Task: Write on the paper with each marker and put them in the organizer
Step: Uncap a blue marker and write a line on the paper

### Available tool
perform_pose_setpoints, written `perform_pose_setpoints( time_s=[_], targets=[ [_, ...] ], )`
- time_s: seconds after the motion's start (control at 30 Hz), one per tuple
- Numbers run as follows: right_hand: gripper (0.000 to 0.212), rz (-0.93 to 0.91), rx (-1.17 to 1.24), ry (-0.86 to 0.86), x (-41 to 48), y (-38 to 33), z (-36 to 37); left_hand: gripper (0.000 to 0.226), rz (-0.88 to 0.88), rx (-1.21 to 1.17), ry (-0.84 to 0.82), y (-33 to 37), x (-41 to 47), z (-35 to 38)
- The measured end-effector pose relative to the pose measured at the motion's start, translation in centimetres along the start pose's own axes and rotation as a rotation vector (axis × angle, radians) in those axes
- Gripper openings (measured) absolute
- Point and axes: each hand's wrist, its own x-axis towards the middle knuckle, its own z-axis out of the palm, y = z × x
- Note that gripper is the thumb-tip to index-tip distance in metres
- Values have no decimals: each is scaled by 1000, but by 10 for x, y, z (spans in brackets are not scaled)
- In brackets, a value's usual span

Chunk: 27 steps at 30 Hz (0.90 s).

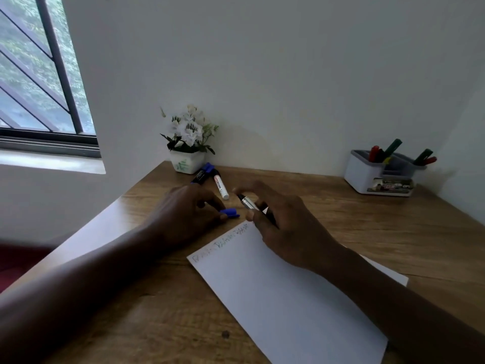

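Note:
My right hand (pixel 286 227) grips an uncapped marker (pixel 246 202) with a silver collar and dark tip, held just beyond the far corner of the white paper (pixel 283 306). My left hand (pixel 186 214) pinches its blue cap (pixel 230 213) low over the wooden table (pixel 380 232), a short gap left of the tip. Faint writing runs along the paper's far edge. A blue marker (pixel 203 174) and a white marker (pixel 221 187) lie beyond my hands. The white organizer (pixel 367 177) stands at the far right with several red and green markers in it.
A white pot of white flowers (pixel 187 143) stands against the wall behind the loose markers. A window (pixel 39 74) is at the left. The wall closes the table's far side and right corner.

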Motion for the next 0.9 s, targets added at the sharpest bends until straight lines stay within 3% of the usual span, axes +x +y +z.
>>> perform_pose_setpoints(
  time_s=[0.1,0.2,0.3,0.4,0.53,0.67,0.8,0.9],
  targets=[
    [24,174,339,38,-1,-9,-1,42,-9,24,-69,2,1,-4],
    [19,390,657,22,-1,-13,-5,78,-83,-35,-273,1,-5,-16],
    [32,547,1099,-111,-4,-13,-8,110,-151,68,-438,4,-11,-19],
    [46,578,1457,-215,-7,-16,-11,112,-157,124,-435,8,-9,-14],
    [16,519,1293,-211,-5,-27,-4,108,-174,144,-392,10,-8,-11],
    [19,449,915,-184,-9,-36,6,103,-160,156,-397,8,-6,-12],
    [12,292,732,-292,-14,-39,7,92,-159,161,-412,7,-4,-12],
    [11,277,627,-288,-15,-40,7,89,-153,155,-413,8,-4,-13]
  ],
)
